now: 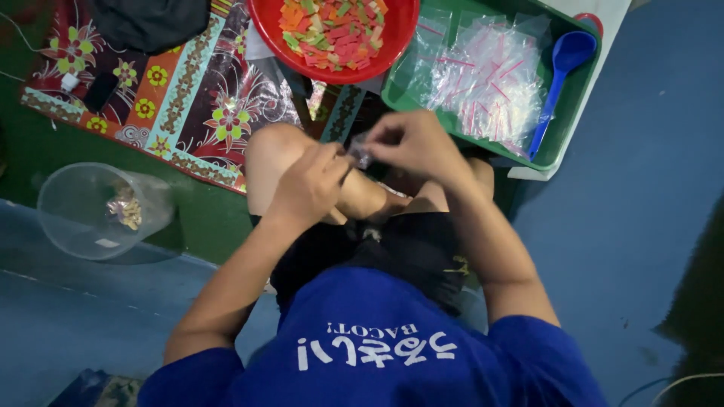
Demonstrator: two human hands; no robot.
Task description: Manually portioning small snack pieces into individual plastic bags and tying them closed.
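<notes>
My left hand (pixel 313 183) and my right hand (pixel 411 143) meet above my crossed legs, both pinching a small clear plastic bag (pixel 360 154) between their fingertips. What is inside the bag is too small to tell. Just beyond the hands stands a red bowl (pixel 265 30) full of small red, orange and green pieces. To its right a green tray (pixel 567 120) holds several clear zip bags (pixel 486 79) and a blue plastic scoop (pixel 562 68).
A clear plastic tub (pixel 83 215) with a few wrappers in it lies on the floor at the left. A patterned flowered cloth (pixel 181 90) covers the floor ahead, with a dark bundle (pixel 151 21) on it. Blue floor (pixel 648 226) extends to the right.
</notes>
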